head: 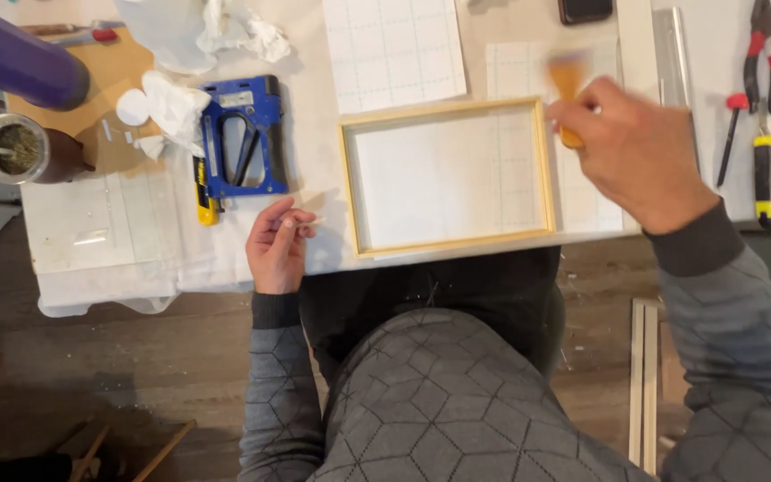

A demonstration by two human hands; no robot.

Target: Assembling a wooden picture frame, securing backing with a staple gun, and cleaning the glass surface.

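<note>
Seen from above, a seated person in a grey patterned sweater works at a white-covered counter (136,241) whose near edge runs just in front of their lap.

Far left, a gourd cup (24,149) with a metal straw stands near the counter's left edge, beside a brown board. Next come crumpled white paper (171,107) and a blue staple gun (243,138) lying flat, with a yellow utility knife (205,201) touching its lower left side.

The left hand (277,245) rests at the counter's near edge, its grip pinched together on a small pale sliver, too small to identify.

Just right of it lies a rectangular pale wooden frame (448,177) with a white panel inside, its near side almost flush with the counter edge. Gridded paper sheets (394,54) lie behind it.

The right hand (637,152) hovers over the frame's far right corner, its grip clamped on a brush with a tan handle (567,85), blurred by motion. The work in hand looks like brushing along the frame; a next stroke would call for steady aim on the narrow rim.

Farther right lie a metal ruler (671,62), red-handled pliers (763,54) and screwdrivers (767,170). Open room is scant: tools crowd both sides, and the frame sits close to the drop.
</note>
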